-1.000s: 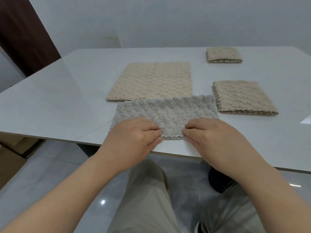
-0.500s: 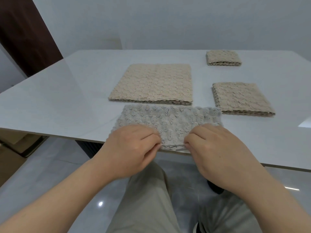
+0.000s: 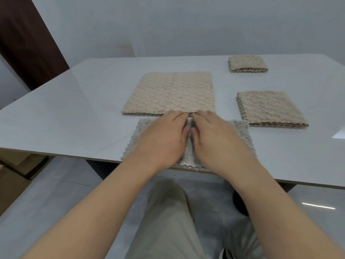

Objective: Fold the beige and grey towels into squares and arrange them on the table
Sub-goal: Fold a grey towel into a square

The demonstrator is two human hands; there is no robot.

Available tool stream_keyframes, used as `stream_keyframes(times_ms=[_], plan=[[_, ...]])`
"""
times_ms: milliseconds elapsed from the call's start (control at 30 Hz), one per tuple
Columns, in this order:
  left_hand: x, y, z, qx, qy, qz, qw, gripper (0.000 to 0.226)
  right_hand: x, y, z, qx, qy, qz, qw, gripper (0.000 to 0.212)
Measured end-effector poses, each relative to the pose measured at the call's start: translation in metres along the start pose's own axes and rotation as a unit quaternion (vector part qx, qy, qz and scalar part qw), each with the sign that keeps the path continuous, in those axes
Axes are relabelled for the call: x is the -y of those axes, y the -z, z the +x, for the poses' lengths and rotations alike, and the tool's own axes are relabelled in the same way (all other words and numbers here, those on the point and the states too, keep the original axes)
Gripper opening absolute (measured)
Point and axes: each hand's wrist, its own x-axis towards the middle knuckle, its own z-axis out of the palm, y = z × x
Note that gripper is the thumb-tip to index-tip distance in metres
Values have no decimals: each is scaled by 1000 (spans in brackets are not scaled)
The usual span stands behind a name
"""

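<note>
A grey towel (image 3: 241, 134) lies folded in a strip at the near edge of the white table (image 3: 74, 113). My left hand (image 3: 162, 139) and my right hand (image 3: 218, 139) rest palm down on it, side by side. Their fingertips reach its far edge and the thumbs pinch a small ridge of cloth between them. The hands hide most of the towel's middle. Just beyond lies a large flat beige towel (image 3: 173, 92). A beige towel folded to a square (image 3: 267, 109) sits to the right. A smaller folded beige towel (image 3: 247, 63) sits at the far right.
The grey towel's near edge slightly overhangs the table edge, above my legs in beige trousers (image 3: 168, 221). A dark door (image 3: 28, 43) stands at the left by the pale wall. Cardboard boxes (image 3: 13, 176) sit on the floor at the left.
Both hands have moved from the grey towel's near edge forward across it to its far edge and come together. The towel had been pulled closer to the table edge.
</note>
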Motion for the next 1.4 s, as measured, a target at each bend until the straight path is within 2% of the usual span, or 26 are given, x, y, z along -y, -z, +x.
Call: stream_keyframes(times_ms=[133, 367, 567, 800, 900, 1167, 1400], plan=[[9, -13, -8, 72, 8, 1, 997, 53, 0, -9, -10, 74, -29, -28, 996, 51], [9, -15, -5, 113, -9, 47, 992, 56, 2, -8, -5, 122, -6, -48, 991, 57], [16, -11, -5, 162, 4, 55, 985, 61, -4, -3, -4, 137, -51, -6, 989, 59], [38, -1, -19, 167, 88, 77, 979, 90, -16, 7, -14, 143, -107, -2, 984, 67], [50, 4, -24, 163, 126, 82, 975, 95, -20, 9, -16, 146, -126, -10, 981, 68], [65, 15, -21, 177, 147, 124, 965, 89, -21, 16, -18, 156, -188, -17, 970, 71], [60, 13, -17, 156, 159, 126, 967, 87, -14, 25, -16, 147, -240, -47, 958, 69]])
